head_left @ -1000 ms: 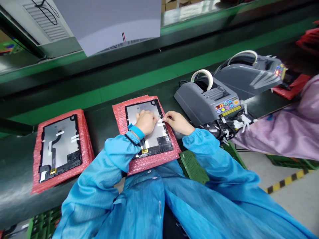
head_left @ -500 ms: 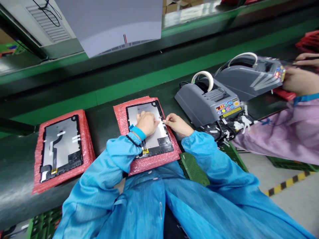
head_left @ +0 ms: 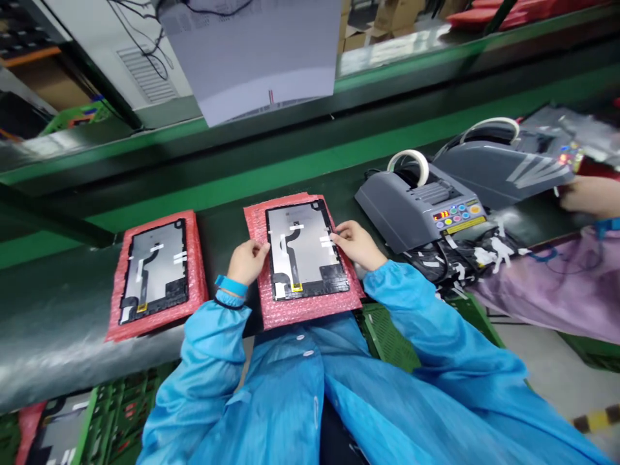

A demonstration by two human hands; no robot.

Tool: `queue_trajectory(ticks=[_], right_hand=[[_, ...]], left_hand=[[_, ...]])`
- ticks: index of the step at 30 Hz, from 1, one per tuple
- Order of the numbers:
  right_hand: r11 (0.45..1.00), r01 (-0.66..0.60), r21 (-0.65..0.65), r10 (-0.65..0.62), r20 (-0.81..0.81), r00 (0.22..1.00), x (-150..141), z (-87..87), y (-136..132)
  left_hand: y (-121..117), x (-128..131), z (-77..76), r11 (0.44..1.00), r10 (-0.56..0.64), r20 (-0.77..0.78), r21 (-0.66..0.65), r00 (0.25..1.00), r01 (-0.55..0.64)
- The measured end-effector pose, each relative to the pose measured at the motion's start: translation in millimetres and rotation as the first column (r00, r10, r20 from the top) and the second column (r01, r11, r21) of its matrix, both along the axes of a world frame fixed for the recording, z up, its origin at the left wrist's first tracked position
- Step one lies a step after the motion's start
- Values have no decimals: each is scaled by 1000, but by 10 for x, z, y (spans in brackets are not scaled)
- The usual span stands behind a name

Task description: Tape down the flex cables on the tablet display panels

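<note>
A tablet screen panel [head_left: 310,248] lies back side up on pink bubble wrap [head_left: 310,313] before me. Its silver back carries a dark ribbon cable, white tape strips and a yellow-edged patch. At the panel's left edge, the fingers of my left hand [head_left: 246,261] are closed, thumb and fingertips gripping the rim. My right hand [head_left: 359,245] pinches the opposite edge beside the white tape strips; what lies exactly between its fingertips is partly hidden. A second panel [head_left: 162,268] rests on its own pink bubble wrap [head_left: 116,323] to the left.
A grey tape dispenser [head_left: 402,213] with a lit display stands at right, another dispenser [head_left: 508,168] behind it. Tape scraps cling to a black bundle [head_left: 460,258]. A co-worker's hand [head_left: 593,197] is at far right. Green crates [head_left: 121,413] sit below the bench.
My left hand has lifted off the panel's middle and moved to its left edge, uncovering the ribbon cable and tape. My right hand stays at the right edge. The view has shifted.
</note>
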State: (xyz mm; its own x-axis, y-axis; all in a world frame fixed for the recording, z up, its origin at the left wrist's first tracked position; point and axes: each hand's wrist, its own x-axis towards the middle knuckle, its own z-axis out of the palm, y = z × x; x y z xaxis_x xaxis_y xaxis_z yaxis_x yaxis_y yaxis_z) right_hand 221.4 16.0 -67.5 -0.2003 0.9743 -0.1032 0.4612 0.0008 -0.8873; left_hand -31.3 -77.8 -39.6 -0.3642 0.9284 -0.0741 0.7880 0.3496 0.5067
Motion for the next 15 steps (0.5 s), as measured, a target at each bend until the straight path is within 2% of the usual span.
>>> queue_trajectory(ticks=[2,5,10,13,15], right_hand=[[996,-20,87,9,126,992,-28,57,-48],[987,-91,136,55,247,968,-43,114,-111],[958,-71,278,12,208,978,-84,-11,-186],[911,-67,407,-24,215,976,-139,-118,-245],[895,-99,435,-22,265,964,-171,-150,-259]], left_hand=[[-45,28,-71,997,55,23,48,998,-56],[-52,19,-154,984,147,84,85,986,-154],[-28,-51,-317,977,159,280,96,947,-192],[-10,-76,-421,975,147,297,115,944,-188],[-6,-96,-473,978,130,291,123,948,-171]])
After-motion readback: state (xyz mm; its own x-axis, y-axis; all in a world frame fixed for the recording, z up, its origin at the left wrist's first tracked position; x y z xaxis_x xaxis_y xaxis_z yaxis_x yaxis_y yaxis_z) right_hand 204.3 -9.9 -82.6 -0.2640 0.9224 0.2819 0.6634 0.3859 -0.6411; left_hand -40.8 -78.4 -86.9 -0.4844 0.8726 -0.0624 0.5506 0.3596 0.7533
